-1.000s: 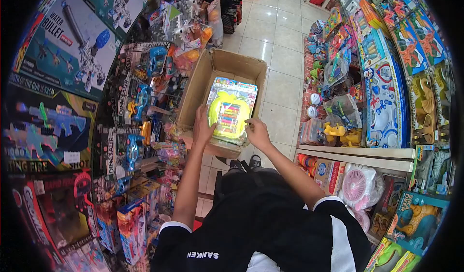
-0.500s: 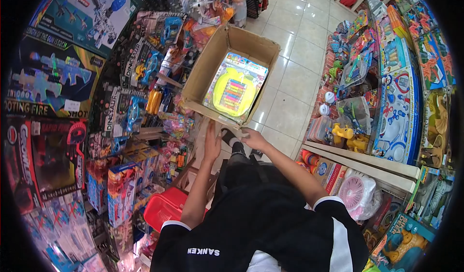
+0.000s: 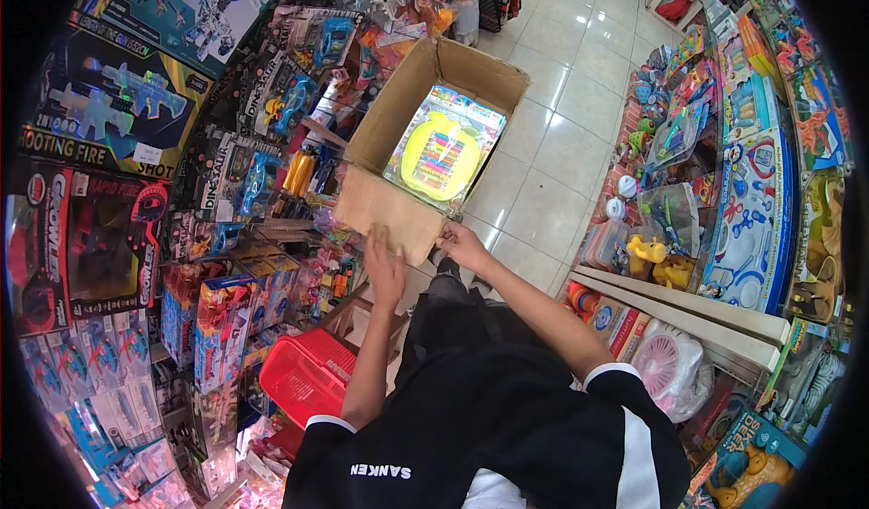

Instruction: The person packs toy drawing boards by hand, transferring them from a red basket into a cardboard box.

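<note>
An open cardboard box (image 3: 385,124) stands ahead of me at the centre. Inside it lies a packaged toy set (image 3: 441,152) with a yellow-green apple-shaped board and rows of coloured pieces. The near flap (image 3: 389,217) is folded outward, toward me. My left hand (image 3: 384,265) rests its spread fingertips on the flap's near edge. At the flap's right corner, my right hand (image 3: 460,245) has its thumb and fingers pinched on the cardboard.
Shelves of boxed toys (image 3: 118,102) line the left side. A red plastic basket (image 3: 308,373) is at lower left. On the right are toy shelves (image 3: 724,319) and a wrapped pink fan (image 3: 661,361). Tiled floor (image 3: 561,138) runs beyond the box.
The box's near flap has swung outward and now shows flat toward me. My left hand has moved from below the box onto the flap, and my right hand has closed on its corner.
</note>
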Demonstrator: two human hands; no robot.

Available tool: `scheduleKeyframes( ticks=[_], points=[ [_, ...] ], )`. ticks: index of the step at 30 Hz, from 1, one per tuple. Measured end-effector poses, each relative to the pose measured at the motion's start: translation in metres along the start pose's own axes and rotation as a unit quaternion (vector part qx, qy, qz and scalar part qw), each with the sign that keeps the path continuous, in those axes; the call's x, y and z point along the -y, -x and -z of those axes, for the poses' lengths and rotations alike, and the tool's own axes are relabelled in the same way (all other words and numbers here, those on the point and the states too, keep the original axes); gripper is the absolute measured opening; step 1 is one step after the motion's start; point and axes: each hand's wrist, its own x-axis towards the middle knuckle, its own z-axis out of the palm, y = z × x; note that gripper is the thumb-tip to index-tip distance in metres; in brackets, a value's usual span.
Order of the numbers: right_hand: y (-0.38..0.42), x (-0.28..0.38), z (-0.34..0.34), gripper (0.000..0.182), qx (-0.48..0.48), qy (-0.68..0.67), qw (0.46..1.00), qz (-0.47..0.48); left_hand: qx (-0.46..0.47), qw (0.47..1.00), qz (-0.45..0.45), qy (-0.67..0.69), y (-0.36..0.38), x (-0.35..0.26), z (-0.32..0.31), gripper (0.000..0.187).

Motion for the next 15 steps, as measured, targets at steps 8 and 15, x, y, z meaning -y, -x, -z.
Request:
scheduleKeyframes(
  ticks=[8, 15],
  points=[
    [0.015, 0.024, 0.002, 0.014, -0.022, -0.091, 0.994, 0.060, -0.167, 0.967, 0.081, 0.175, -0.037, -0.031, 0.022, 0.060],
    [0.013, 0.048, 0.024, 0.023, -0.143, 0.024, 0.984, 0.100, -0.130, 0.984, -0.035, 0.117, -0.099, -0.066, 0.036, 0.057]
  ],
)
